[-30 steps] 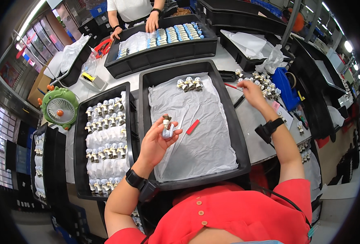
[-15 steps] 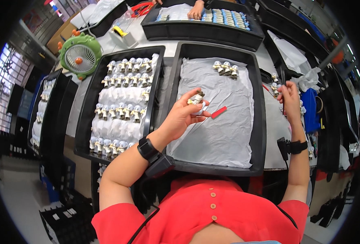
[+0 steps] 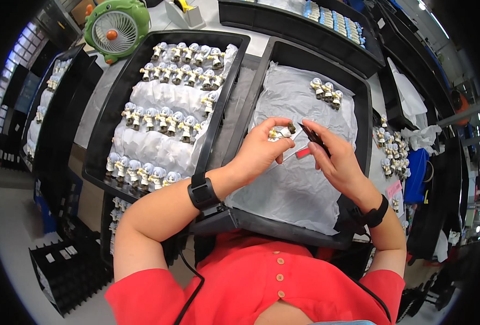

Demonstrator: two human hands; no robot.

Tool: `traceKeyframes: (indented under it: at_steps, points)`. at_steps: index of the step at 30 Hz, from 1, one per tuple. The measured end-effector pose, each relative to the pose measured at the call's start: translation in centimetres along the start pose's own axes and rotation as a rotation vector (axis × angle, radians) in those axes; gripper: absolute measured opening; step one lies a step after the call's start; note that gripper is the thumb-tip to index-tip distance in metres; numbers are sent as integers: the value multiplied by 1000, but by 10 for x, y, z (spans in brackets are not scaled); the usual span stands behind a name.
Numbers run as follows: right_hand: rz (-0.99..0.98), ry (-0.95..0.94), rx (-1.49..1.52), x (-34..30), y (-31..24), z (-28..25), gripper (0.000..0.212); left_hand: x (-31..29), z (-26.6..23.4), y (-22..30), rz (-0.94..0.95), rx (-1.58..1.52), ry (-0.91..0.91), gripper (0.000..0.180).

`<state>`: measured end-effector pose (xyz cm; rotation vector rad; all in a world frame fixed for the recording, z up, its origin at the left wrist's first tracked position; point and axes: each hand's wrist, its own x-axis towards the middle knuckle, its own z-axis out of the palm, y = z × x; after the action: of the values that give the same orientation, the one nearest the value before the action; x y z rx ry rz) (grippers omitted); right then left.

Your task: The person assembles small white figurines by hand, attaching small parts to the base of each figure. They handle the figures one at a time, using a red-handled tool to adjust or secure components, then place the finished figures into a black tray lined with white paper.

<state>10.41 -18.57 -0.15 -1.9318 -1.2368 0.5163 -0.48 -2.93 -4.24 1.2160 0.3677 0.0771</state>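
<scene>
A small figurine point(image 3: 279, 132) is pinched between the thumb and fingers of the left hand point(image 3: 261, 151), which is closed around it; the figurine is held above the upper middle of the right-hand black tray point(image 3: 362, 103), over the crumpled white paper lining point(image 3: 294, 184); the right hand point(image 3: 334, 160) is closed on a thin dark tool point(image 3: 311, 135), its tip brought just beside the figurine; a small red piece point(image 3: 303, 153) is seen on the lining between the two hands; three finished figurines point(image 3: 327, 91) are stood together near the far right corner of that tray; rows of similar figurines point(image 3: 164, 119) are stood on the lining of the left-hand black tray point(image 3: 101, 141), filling it from far edge to near edge; a green desk fan point(image 3: 116, 30) is set on the surface beyond that tray's far left corner; loose figurines point(image 3: 389, 157) are scattered on the surface by the right edge of the right-hand tray; a black wristband is worn on each wrist.
</scene>
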Motion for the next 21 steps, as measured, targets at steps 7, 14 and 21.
traceKeyframes:
  at_steps: [7,14,21]
  points:
    - [-129,-54,-177,7,6,3,44,4,-1,-6,16,23,86,38]
    - [-185,-118,-273,18,11,8,48,5,-3,-6,20,65,133,36]
    - [-213,-178,-324,33,10,3,50,8,-4,-9,60,9,172,35]
